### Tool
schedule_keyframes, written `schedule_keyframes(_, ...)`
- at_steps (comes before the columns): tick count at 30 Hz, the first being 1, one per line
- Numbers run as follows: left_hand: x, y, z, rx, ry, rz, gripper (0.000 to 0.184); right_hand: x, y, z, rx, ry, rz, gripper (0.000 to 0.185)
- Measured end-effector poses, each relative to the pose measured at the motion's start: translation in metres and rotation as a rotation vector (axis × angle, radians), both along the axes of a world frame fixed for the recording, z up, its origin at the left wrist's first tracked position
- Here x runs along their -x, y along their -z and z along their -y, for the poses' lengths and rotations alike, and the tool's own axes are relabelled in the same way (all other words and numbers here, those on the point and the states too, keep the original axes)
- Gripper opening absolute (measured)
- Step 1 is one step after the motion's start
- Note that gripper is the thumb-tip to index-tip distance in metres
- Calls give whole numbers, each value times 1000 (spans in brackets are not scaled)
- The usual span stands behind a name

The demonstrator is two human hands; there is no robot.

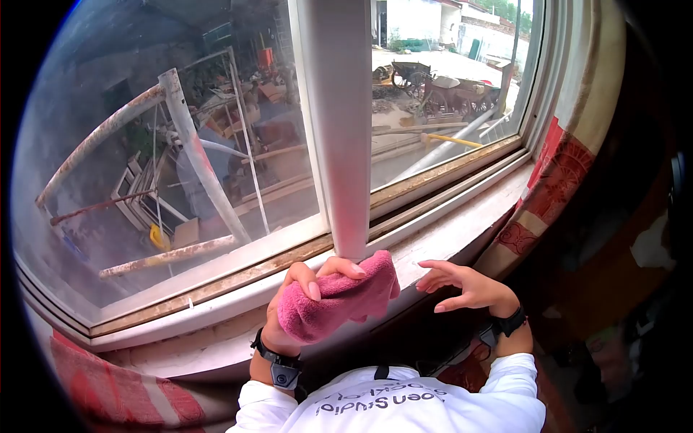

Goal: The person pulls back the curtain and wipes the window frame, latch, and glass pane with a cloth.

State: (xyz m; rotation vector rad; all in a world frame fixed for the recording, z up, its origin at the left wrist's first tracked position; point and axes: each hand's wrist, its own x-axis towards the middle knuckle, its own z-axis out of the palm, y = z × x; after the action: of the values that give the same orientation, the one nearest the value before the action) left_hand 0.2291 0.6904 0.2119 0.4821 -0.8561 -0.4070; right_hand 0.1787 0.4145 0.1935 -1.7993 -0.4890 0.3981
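My left hand (286,310) grips a bunched pink cloth (338,297), with fingers curled over its top edge, just below the foot of the white window post (341,130). The cloth's right end hangs loose over the window sill. To the right of the cloth, my right hand (462,286) is held above the inner sill (473,234), its fingers apart and nothing in it. Each wrist wears a dark band with a small device.
Dirty window track (245,278) runs along the frame's bottom. A hazy glass pane (94,94) stands at left, with rusty metal bars behind it. Red patterned curtains hang at the lower left (123,382) and right (552,180). Carts (458,94) stand outside.
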Motion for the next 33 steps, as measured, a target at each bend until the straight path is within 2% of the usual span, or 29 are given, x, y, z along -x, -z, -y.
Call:
schedule_keyframes(3, 5, -17, -8, 43, 18, 17, 5, -18, 21, -5, -76, -32, -39, 69)
schedule_keyframes(5, 6, -26, -15, 56, 149, -72, 3, -29, 38, -15, -255, -92, -202, 71)
schedule_keyframes(7, 4, -22, -18, 112, 211, -122, 7, -37, 51, -37, -270, -266, -336, 73)
schedule_keyframes(8, 1, -20, -20, 105, 204, -106, 10, -40, 54, -45, -142, -389, -372, 75)
schedule_keyframes(9, -2, -18, -22, 96, 200, -87, 13, -45, 71, -54, -183, -525, -285, 67)
schedule_keyframes(11, -6, -12, -26, 91, 149, -49, 20, -41, 78, -56, -382, -613, -465, 56)
schedule_keyframes(12, -7, -9, -29, 131, 146, -89, 20, -43, 77, -54, -378, -624, -466, 56)
schedule_keyframes(13, -6, -7, -32, 170, 147, -132, 20, -43, 76, -52, -392, -545, -397, 51)
schedule_keyframes(14, -2, -10, -36, 132, 33, -129, 24, -45, 73, -51, -405, -465, -324, 47)
schedule_keyframes(15, 2, -12, -37, 131, 28, -131, 24, -44, 64, -52, -482, -382, -344, 49)
schedule_keyframes(16, 6, -12, -38, 288, 115, -378, 26, -45, 55, -53, -546, -353, -353, 51)
schedule_keyframes(18, 11, -6, -38, 436, 173, -612, 31, -49, 44, -59, -759, -373, -361, 55)
schedule_keyframes(19, 13, -4, -39, 516, 191, -722, 34, -49, 41, -64, -758, -378, -359, 55)
schedule_keyframes(21, 12, 6, -35, 507, 156, -674, 35, -43, 31, -71, -871, -353, -341, 54)
schedule_keyframes(22, 14, 3, -31, 573, 185, -784, 35, -40, 25, -75, -825, -351, -343, 50)
schedule_keyframes(23, 9, 6, -30, 485, 220, -740, 36, -38, 19, -78, -826, -352, -344, 50)
schedule_keyframes(25, 7, 2, -27, 297, 64, -741, 37, -33, 4, -82, -445, -259, -369, 54)
schedule_keyframes(27, 5, 5, -31, 257, 21, -694, 38, -27, -5, -83, -508, -247, -422, 54)
schedule_keyframes(29, 2, 9, -33, 225, -20, -648, 39, -25, -5, -76, -712, -276, -397, 43)
schedule_keyframes(31, 3, 14, -31, 161, -11, -600, 40, -19, -12, -73, -756, -220, -392, 44)
schedule_keyframes(32, 8, 13, -25, 132, 13, -628, 41, -17, -12, -69, -792, -196, -279, 44)
schedule_keyframes(33, 5, 21, -21, 189, 156, -648, 42, -15, -12, -64, -824, -170, -167, 44)
